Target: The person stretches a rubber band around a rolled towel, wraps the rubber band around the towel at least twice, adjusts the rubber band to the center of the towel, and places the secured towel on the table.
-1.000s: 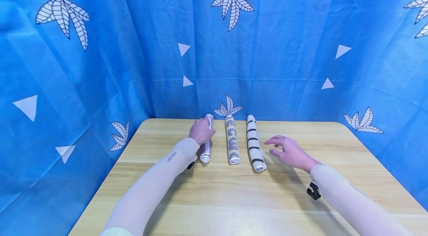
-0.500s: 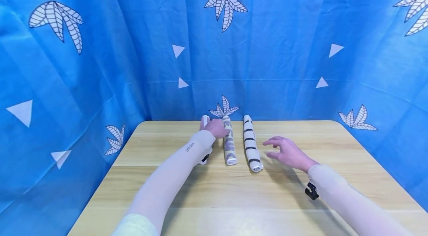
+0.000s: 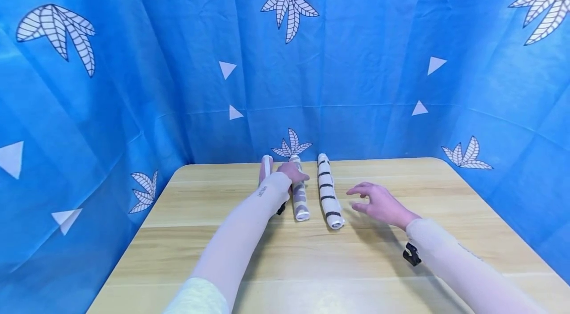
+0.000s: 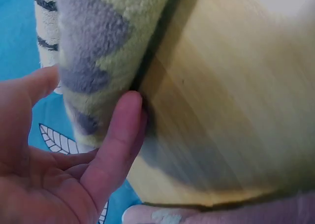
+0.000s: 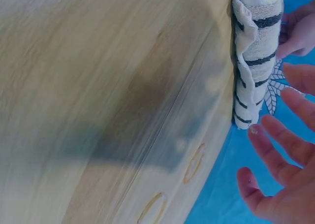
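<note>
Three rolled towels lie side by side near the table's far edge. My left hand (image 3: 293,172) straddles the middle rolled towel with grey shapes (image 3: 300,199), thumb on one side and fingers (image 4: 123,123) on the other, pinching it. Part of that roll is hidden under the hand in the head view. Left of it, the purple-and-white rolled towel (image 3: 265,167) is mostly covered by my left arm. A white rolled towel with black stripes (image 3: 327,191) lies slightly tilted on the right. Beside it, my right hand (image 3: 378,202) hovers with fingers spread, holding nothing.
The light wooden table (image 3: 347,269) has rounded far corners. Blue curtain (image 3: 369,57) with white leaf and triangle prints hangs behind it and on both sides. A black clip-like piece (image 3: 411,254) sits on the right sleeve.
My left hand has left the purple-and-white rolled towel and moved right onto the grey-patterned one. My right hand has stayed nearly still. The head view has turned slightly right.
</note>
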Demonstrator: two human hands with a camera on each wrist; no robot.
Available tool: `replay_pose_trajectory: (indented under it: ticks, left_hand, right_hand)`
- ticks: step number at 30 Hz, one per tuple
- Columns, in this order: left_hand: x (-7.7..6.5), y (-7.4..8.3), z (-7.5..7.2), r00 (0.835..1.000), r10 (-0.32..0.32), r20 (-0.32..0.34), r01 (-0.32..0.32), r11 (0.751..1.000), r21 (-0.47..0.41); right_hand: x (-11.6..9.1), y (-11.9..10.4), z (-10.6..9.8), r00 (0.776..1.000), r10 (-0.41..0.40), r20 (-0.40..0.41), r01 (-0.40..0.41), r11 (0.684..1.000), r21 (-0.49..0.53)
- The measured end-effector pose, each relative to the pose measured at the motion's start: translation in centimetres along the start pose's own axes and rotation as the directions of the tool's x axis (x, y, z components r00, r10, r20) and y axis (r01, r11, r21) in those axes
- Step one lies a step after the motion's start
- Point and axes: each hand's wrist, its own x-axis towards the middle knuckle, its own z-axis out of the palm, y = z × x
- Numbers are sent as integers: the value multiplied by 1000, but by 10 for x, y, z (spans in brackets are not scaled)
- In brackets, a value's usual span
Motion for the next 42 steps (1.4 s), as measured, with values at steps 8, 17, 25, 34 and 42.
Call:
replay_pose_trajectory:
  ticks: [8, 17, 25, 34, 42]
  left_hand:
    - [9, -8, 5, 999, -6, -41, 7, 999, 32]
    - [7, -17, -1, 999, -14, -33, 13, 999, -30]
    - [-15, -12, -15, 997, 74, -39, -79, 984, -160]
    - [-19, -7, -17, 991, 133, -8, -128, 938, -322]
    - [-45, -3, -18, 961, 277, -25, -267, 893, -364]
  right_hand:
    - [0, -4, 1, 1000, -4, 7, 4, 1000, -8]
    - [-2, -6, 1, 1000, 11, 14, -11, 1000, -10]
    - [-2, -7, -1, 1000, -10, 13, 10, 1000, -7]
    - [-3, -9, -1, 1000, -18, 7, 18, 1000, -6]
    - [-5, -8, -4, 1000, -10, 8, 10, 1000, -20]
